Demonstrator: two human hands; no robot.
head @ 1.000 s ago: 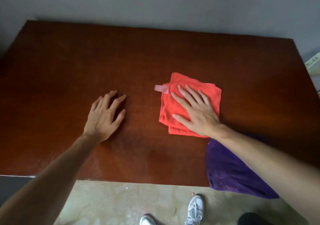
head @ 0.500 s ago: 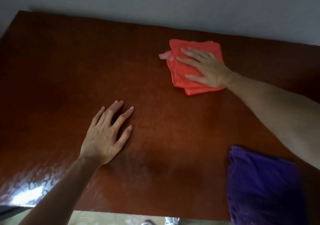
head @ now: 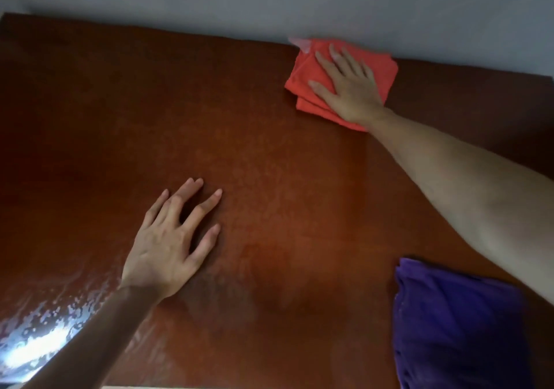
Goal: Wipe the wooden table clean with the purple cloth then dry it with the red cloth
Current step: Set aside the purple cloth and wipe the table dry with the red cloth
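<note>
Two cloths lay on the wooden table (head: 239,94): one folded red cloth (head: 302,81) at the far edge, pinned under the flat, spread right hand (head: 349,88), and one purple cloth (head: 458,328) bunched near the front right, below that forearm. The left hand (head: 171,244) rested open and empty on bare wood, well apart from both.

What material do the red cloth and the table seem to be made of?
Red cloth: seemingly soft microfibre or terry, matte, lying in folded layers under the right hand. Table: probably wood or veneer with a glossy reddish-brown finish; it reflects light at the near left.
</note>
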